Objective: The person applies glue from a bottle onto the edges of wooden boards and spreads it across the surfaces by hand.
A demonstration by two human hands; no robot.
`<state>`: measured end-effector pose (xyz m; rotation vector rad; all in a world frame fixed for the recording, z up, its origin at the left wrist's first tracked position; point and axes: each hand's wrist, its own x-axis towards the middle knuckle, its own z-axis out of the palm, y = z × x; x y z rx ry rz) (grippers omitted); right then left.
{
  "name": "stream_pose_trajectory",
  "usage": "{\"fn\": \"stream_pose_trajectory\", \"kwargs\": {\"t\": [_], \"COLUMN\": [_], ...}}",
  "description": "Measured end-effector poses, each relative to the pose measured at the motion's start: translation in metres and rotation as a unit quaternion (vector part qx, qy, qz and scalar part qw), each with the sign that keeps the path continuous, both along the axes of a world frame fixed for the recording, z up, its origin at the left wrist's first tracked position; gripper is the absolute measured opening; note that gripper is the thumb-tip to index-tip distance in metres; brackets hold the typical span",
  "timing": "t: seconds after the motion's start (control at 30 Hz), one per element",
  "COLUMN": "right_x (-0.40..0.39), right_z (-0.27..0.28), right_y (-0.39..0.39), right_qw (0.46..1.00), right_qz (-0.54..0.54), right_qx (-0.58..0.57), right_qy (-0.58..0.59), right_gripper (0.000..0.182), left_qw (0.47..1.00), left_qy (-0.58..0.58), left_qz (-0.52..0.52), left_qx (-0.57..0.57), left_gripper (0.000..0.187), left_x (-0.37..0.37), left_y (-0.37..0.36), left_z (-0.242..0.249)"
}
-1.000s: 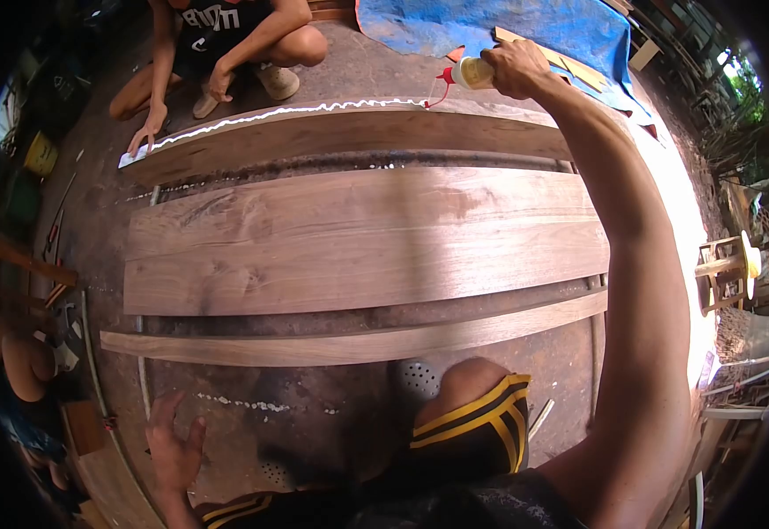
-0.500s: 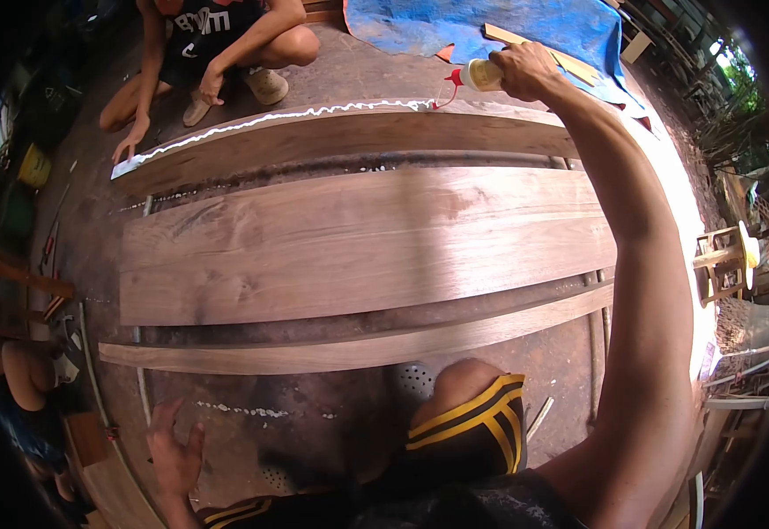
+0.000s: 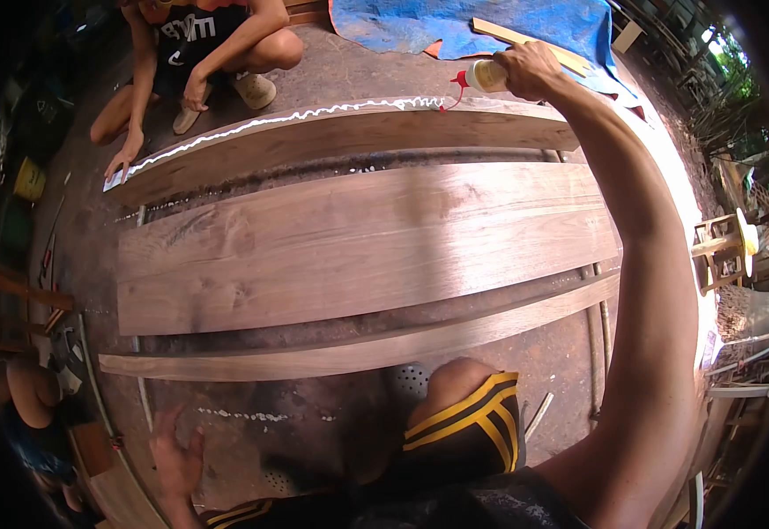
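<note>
My right hand [image 3: 530, 70] is closed round a glue bottle [image 3: 488, 76], tilted with its red tip toward the left, above the far board. A red cap dangles by its strap near the wood. White wavy glue [image 3: 296, 115] runs along the top edge of that upright board [image 3: 340, 137], from its left end to near the bottle. My left hand [image 3: 178, 454] hangs empty at the lower left, fingers apart. Between them lie a wide flat plank [image 3: 358, 242] and a narrow board [image 3: 358, 346] nearer to me.
Across the boards a person [image 3: 204, 53] squats, one hand on the far board's left end. Another person [image 3: 36, 406] is at the lower left. A blue tarp [image 3: 384, 22] with wood strips lies at the top; a stool [image 3: 724, 249] stands right. Metal pipes [image 3: 107, 406] lie beneath and beside the boards.
The glue line has grown a little to the right, and the bottle in my right hand has shifted slightly right. The view has moved slightly.
</note>
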<state>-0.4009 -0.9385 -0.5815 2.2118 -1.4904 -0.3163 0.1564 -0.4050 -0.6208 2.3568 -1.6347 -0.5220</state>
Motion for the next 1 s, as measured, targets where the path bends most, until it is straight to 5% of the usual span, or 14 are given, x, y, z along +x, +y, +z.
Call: {"fn": "stream_pose_trajectory", "kwargs": {"t": [0.2,0.3,1.0], "right_x": [-0.024,-0.025,-0.077], "right_z": [-0.006,-0.002,-0.009], "right_y": [-0.004,0.002,0.003], "right_qw": [0.998,0.999,0.997], "right_qz": [0.053,-0.030,-0.070], "right_qx": [-0.031,-0.021,-0.020], "right_qy": [-0.002,0.007,-0.003], "right_gripper": [0.030,0.028,0.028], "left_qw": [1.000,1.000,0.995], "left_qy": [-0.013,-0.016,-0.056], "left_qz": [-0.004,-0.016,-0.084], "left_qx": [0.006,0.006,-0.007], "left_gripper": [0.048,0.049,0.049], "left_x": [0.006,0.004,0.009], "left_y": [0.002,-0.002,-0.038], "left_z": [-0.009,-0.011,-0.031]}}
